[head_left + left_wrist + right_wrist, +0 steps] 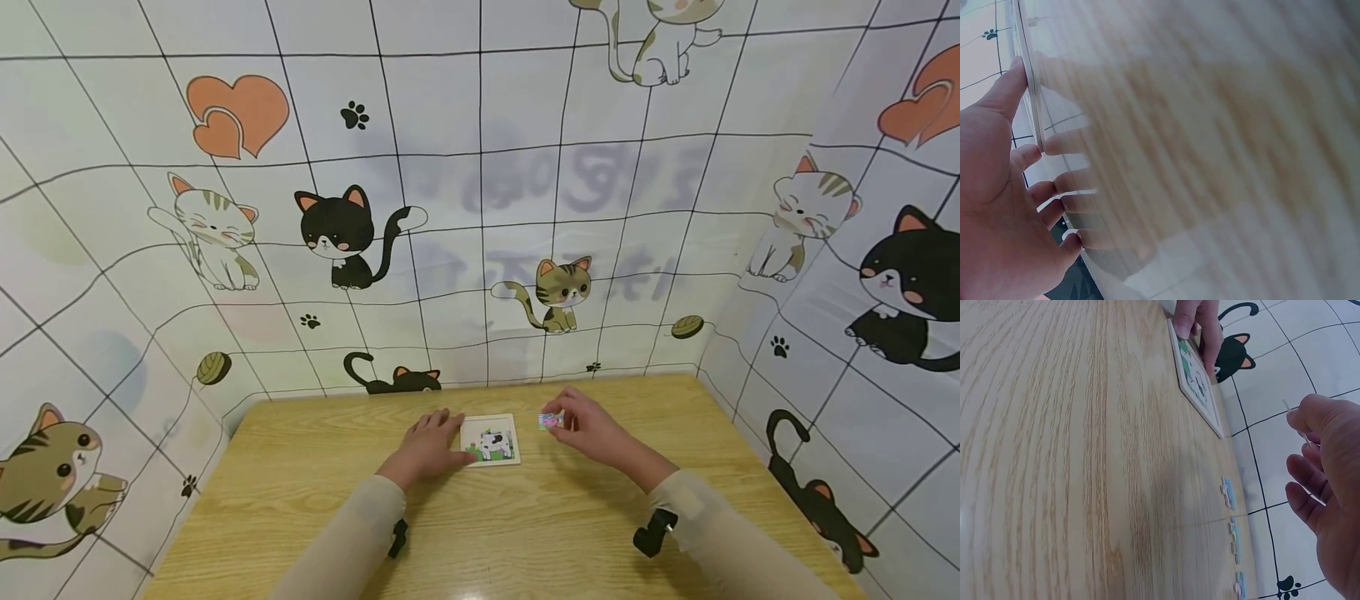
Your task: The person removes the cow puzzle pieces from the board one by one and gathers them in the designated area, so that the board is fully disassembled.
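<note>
Puzzle piece [548, 422], pink and blue, is to the right of the puzzle frame [487, 423], near to it but apart. Its long axis I cannot tell, because the fingers cover one part. The right hand [592, 432] has this piece, with thumb and fingertip brought together on its right side. The left hand [426, 446] is nearer to the frame: its thumb rests at the near left corner, other fingers extend loosely along the left side, grasping nothing.
</note>
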The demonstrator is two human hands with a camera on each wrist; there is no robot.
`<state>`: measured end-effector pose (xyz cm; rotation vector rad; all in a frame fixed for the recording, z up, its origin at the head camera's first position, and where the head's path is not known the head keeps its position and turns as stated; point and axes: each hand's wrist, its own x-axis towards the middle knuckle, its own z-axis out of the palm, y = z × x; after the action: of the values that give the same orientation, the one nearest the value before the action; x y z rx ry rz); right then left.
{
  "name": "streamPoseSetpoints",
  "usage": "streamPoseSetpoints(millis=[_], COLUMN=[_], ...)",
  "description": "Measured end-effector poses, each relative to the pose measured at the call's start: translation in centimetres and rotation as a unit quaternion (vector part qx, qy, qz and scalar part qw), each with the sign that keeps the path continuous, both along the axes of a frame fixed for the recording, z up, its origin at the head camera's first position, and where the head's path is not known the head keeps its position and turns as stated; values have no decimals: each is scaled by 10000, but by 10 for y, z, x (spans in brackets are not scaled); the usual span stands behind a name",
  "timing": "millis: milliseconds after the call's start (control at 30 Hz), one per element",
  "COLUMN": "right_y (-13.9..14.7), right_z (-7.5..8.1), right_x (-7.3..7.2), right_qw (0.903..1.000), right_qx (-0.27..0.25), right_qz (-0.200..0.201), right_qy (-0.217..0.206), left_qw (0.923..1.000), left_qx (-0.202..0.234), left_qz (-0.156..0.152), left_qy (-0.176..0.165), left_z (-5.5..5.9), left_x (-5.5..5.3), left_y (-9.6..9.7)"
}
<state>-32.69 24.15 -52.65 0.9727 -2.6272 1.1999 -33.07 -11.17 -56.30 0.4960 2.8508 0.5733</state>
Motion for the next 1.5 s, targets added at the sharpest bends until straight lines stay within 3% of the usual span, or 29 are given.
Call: streamPoseSetpoints(millis=[467,967,1500], right_y=[8,13,15], right_z=[-10,-39,-51], right_x=[1,-5,-7], right_qw=[9997,9981,9975], right_qx=[-31,34,522], right_qz=[-12,-88,-157], right_qy=[-227,-604,-455], left_qw=[10000,10000,10000], left_qx=[-30,-50,1], left_qz=[0,-30,-29], left_qy=[-16,-39,51], left_z=[3,2,2], left_x=[1,0,1], left_y=[0,-1,0])
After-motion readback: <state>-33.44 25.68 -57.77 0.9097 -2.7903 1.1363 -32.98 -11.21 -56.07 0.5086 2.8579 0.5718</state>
